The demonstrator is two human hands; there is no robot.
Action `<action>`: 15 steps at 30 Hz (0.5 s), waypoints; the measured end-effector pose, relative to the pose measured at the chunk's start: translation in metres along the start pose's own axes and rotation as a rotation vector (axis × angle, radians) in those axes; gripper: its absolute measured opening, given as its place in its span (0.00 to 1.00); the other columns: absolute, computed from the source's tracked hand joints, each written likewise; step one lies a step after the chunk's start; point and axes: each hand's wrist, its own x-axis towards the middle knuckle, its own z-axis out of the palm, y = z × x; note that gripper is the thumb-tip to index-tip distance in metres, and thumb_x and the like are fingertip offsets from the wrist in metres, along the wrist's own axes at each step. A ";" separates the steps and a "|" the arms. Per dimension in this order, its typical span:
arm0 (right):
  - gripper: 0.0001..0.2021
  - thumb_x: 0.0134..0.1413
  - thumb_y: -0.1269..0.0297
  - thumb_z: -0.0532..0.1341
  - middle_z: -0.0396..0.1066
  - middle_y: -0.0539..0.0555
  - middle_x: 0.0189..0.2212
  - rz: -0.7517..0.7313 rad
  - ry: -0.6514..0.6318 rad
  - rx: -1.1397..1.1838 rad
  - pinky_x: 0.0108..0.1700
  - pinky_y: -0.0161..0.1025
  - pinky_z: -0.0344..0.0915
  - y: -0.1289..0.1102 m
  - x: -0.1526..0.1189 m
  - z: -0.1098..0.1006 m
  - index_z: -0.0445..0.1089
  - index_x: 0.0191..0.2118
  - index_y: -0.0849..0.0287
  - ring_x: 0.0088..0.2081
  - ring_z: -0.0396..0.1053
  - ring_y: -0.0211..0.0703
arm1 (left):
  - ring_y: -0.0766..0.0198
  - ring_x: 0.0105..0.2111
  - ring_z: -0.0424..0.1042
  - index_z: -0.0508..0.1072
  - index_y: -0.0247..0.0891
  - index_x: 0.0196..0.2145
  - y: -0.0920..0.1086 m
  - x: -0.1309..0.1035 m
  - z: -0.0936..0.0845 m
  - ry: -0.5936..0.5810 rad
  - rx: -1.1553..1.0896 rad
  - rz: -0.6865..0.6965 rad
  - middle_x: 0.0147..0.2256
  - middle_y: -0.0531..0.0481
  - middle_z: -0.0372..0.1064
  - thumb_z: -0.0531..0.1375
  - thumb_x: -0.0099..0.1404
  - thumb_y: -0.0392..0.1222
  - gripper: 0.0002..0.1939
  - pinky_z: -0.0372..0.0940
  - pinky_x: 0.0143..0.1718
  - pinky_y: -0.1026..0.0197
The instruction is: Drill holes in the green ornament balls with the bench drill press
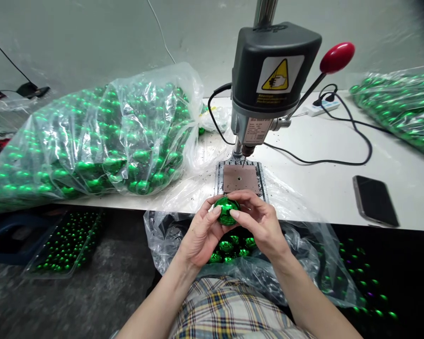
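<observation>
Between my left hand (205,228) and my right hand (259,219) is a shiny green ball ornament (226,207), gripped by the fingers and thumbs of both. Both thumbs press on its near side. It is held just in front of the brown base plate (233,180) of a small bench drill (273,70), which has a hole in its middle. The drill bit (244,160) points down above that plate, apart from the ball. Under my hands an open clear plastic bag (169,245) holds more green balls (229,246).
A big clear bag of green balls (127,136) lies on the left of the white table (314,188), another bag (406,103) at right. A phone (375,200), a power strip (321,108) and a red-knobbed lever (337,57) are at right. A bin of green balls (65,245) stands lower left.
</observation>
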 end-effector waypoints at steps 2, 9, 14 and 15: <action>0.11 0.55 0.65 0.68 0.73 0.49 0.44 0.004 0.008 0.003 0.49 0.32 0.70 0.000 0.000 0.000 0.77 0.45 0.49 0.46 0.73 0.35 | 0.56 0.50 0.73 0.74 0.38 0.47 -0.001 0.000 -0.001 -0.007 -0.009 0.001 0.47 0.46 0.75 0.69 0.61 0.41 0.17 0.68 0.57 0.48; 0.08 0.61 0.61 0.64 0.73 0.49 0.45 0.015 0.007 -0.050 0.50 0.33 0.69 0.003 -0.001 -0.002 0.78 0.46 0.47 0.47 0.72 0.35 | 0.60 0.47 0.73 0.75 0.37 0.46 -0.004 0.003 -0.004 -0.034 -0.088 -0.008 0.47 0.47 0.74 0.67 0.64 0.40 0.14 0.71 0.53 0.50; 0.12 0.59 0.63 0.67 0.71 0.50 0.47 -0.022 -0.047 -0.059 0.51 0.34 0.70 0.002 -0.002 -0.004 0.77 0.49 0.44 0.50 0.72 0.37 | 0.59 0.48 0.72 0.74 0.37 0.47 -0.003 0.002 -0.004 -0.018 -0.110 -0.035 0.47 0.46 0.73 0.65 0.65 0.40 0.13 0.70 0.54 0.51; 0.13 0.59 0.63 0.67 0.71 0.50 0.47 -0.026 -0.050 -0.064 0.51 0.34 0.70 0.002 -0.002 -0.004 0.77 0.49 0.44 0.50 0.72 0.37 | 0.60 0.48 0.72 0.74 0.37 0.48 -0.003 0.002 -0.004 -0.021 -0.102 -0.034 0.47 0.47 0.73 0.65 0.64 0.39 0.14 0.69 0.54 0.52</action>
